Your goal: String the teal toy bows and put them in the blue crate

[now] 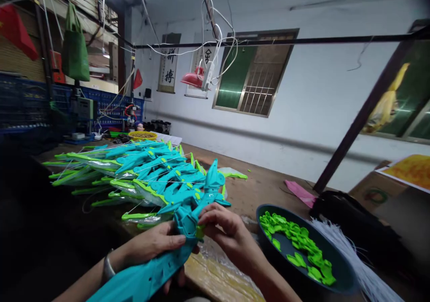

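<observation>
My left hand (pixel 157 240) is wrapped round a teal plastic toy crossbow body (pixel 151 268), thumb lying along its top side. The toy slants from the bottom edge up toward the middle, its pointed end (pixel 211 174) over the pile. My right hand (pixel 228 230) is closed at the toy's right side, fingertips pinching a small lime-green plastic piece (pixel 199 231) against it. Most of that piece is hidden by the fingers. Beyond the hands lies a heap of similar teal toys (pixel 161 163) with lime-green bow limbs (pixel 148 189) and white strings.
To the right stands a dark round basin (pixel 349 277) with several lime-green pieces (pixel 312 244). White strands (pixel 356 257) and a black bag (pixel 349 221) lie beyond it. A yellow basket (pixel 143 135) sits behind the heap; a red lamp (pixel 194 77) hangs above.
</observation>
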Action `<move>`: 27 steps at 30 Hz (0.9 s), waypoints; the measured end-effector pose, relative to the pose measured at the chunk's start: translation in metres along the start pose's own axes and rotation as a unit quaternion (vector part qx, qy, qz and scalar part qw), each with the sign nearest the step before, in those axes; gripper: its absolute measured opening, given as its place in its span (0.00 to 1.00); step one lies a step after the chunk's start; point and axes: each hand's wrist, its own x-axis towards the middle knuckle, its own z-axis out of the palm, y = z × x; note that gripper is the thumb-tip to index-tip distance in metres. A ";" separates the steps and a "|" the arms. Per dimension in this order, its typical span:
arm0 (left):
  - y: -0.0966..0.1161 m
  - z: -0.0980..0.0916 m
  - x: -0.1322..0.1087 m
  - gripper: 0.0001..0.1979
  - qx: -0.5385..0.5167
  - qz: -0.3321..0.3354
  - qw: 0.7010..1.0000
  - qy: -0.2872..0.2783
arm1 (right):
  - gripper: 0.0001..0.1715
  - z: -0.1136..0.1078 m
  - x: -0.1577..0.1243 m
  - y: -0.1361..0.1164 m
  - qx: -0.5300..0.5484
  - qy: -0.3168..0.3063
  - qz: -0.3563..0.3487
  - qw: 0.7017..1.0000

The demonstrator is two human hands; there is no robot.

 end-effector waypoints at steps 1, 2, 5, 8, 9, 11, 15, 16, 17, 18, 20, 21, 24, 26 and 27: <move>0.000 0.001 0.000 0.23 -0.005 -0.004 1.000 -0.008 | 0.06 0.001 0.002 -0.002 -0.011 -0.009 -0.005 1.000; 0.000 0.003 -0.001 0.22 -0.008 -0.009 1.000 -0.014 | 0.06 0.001 0.003 -0.003 -0.019 -0.018 -0.002 1.000; 0.001 0.007 -0.003 0.21 0.000 -0.022 1.000 -0.019 | 0.07 0.003 0.003 -0.003 -0.050 -0.026 0.012 0.998; 0.002 0.011 -0.005 0.22 0.010 -0.031 0.999 -0.021 | 0.08 0.004 0.000 0.000 -0.059 -0.019 0.009 0.998; 0.003 0.012 -0.006 0.23 0.006 -0.034 0.999 -0.018 | 0.08 0.004 -0.001 0.001 -0.059 -0.020 0.008 0.998; 0.003 0.015 -0.007 0.23 -0.008 -0.041 0.999 -0.010 | 0.09 0.005 -0.001 0.002 -0.062 -0.025 0.004 0.998; 0.004 0.019 -0.008 0.18 -0.016 -0.045 0.999 -0.013 | 0.09 0.007 -0.001 0.002 -0.091 -0.038 -0.010 0.995; 0.005 0.019 -0.008 0.17 -0.015 -0.046 0.999 -0.018 | 0.10 0.009 -0.001 0.002 -0.104 -0.039 -0.018 0.994; 0.005 0.019 -0.008 0.17 -0.013 -0.046 0.999 -0.019 | 0.10 0.010 -0.001 0.002 -0.120 -0.038 -0.027 0.992; 0.005 0.019 -0.008 0.18 -0.008 -0.048 0.999 -0.016 | 0.10 0.012 -0.002 0.003 -0.137 -0.033 -0.038 0.989; 0.005 0.020 -0.010 0.21 0.020 -0.046 0.999 0.007 | 0.11 0.016 -0.005 0.004 -0.170 -0.013 -0.061 0.983; 0.005 0.020 -0.011 0.23 0.044 -0.038 0.998 0.024 | 0.12 0.017 -0.007 0.004 -0.185 -0.002 -0.070 0.980; 0.004 0.023 -0.013 0.24 0.122 0.025 0.989 0.085 | 0.19 0.019 -0.011 0.001 -0.242 -0.010 -0.100 0.965; 0.003 0.026 -0.015 0.26 0.170 0.070 0.975 0.127 | 0.20 0.018 -0.010 -0.006 -0.293 -0.053 -0.108 0.948; 0.004 0.028 -0.015 0.26 0.191 0.081 0.968 0.141 | 0.20 0.016 -0.009 -0.012 -0.319 -0.083 -0.102 0.939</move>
